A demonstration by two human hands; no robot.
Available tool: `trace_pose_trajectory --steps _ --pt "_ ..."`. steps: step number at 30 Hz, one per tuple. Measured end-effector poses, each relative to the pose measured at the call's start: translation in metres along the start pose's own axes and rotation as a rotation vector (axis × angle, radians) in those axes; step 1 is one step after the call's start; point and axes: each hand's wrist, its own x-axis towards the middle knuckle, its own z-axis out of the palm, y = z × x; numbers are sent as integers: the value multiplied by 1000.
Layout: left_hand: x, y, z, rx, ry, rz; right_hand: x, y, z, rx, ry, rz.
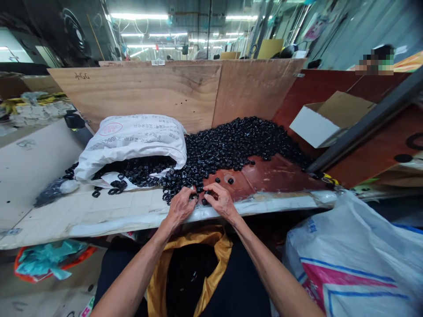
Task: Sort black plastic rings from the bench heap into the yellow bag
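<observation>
My left hand (183, 204) is at the front edge of the worktable, its fingers curled together around small black ring-shaped parts at the fingertips. Just beside it, my right hand (220, 200) has thumb and forefinger closed on a small black ring (207, 192). Behind both hands spreads a large heap of black rings (231, 138). A loose black piece (230, 181) lies on the red-brown board (264, 176) to the right. Below the hands, an orange-yellow sack (155, 281) stands open between my legs, with dark contents.
A white woven sack (139, 134) lies on its side at the left, black rings spilling from its mouth. Wooden panels (148, 90) wall the back. A cardboard box (317, 125) leans at the right, by a slanted metal bar (360, 119). A large plastic sack (350, 255) stands lower right.
</observation>
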Motion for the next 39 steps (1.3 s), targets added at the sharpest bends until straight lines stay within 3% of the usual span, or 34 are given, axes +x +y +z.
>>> trace_pose_trajectory --steps 4,8,13,15,20,28,34,39 --pt "-2 0 2 15 0 2 -1 0 1 119 -39 55" --pt "-5 -1 1 -41 73 -17 -7 -5 5 244 73 178" --pt "-9 -2 -4 -158 142 36 -10 -13 9 179 -152 188" --pt "-10 -1 -5 -206 170 55 -5 -12 12 176 -138 210" --pt "-12 1 -7 -331 176 61 2 -4 25 427 -101 286" --pt "-15 3 -6 -652 127 -145 -10 0 33 330 -38 210" --pt "-17 0 -10 -556 116 -31 -9 -8 28 244 1 53" --pt "-17 1 -12 -529 129 50 -12 -8 31 143 -4 42"
